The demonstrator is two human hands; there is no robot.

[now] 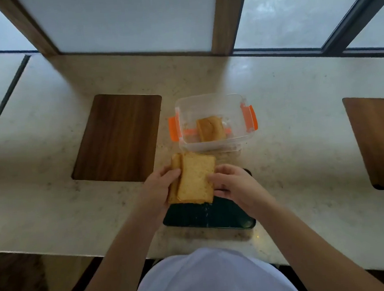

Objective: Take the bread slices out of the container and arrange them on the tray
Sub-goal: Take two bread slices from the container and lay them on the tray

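Both hands clamp a stack of toasted bread slices above the dark tray.

Nearest, the left hand (160, 184) and right hand (232, 183) grip opposite sides of the golden-brown bread stack (192, 179), held over the far end of the dark rectangular tray (205, 215) on the pale speckled stone worktop (302, 159). Just beyond the tray stands a clear plastic container with orange clips (212, 120), one slice (210, 129) inside. No readable writing. Left of the container lies a brown wooden board (119, 137); frosted windows (130, 19) behind.

The far part of the dark tray (215, 214) is hidden beneath the gripped bread stack (192, 179); its slice count cannot be told.
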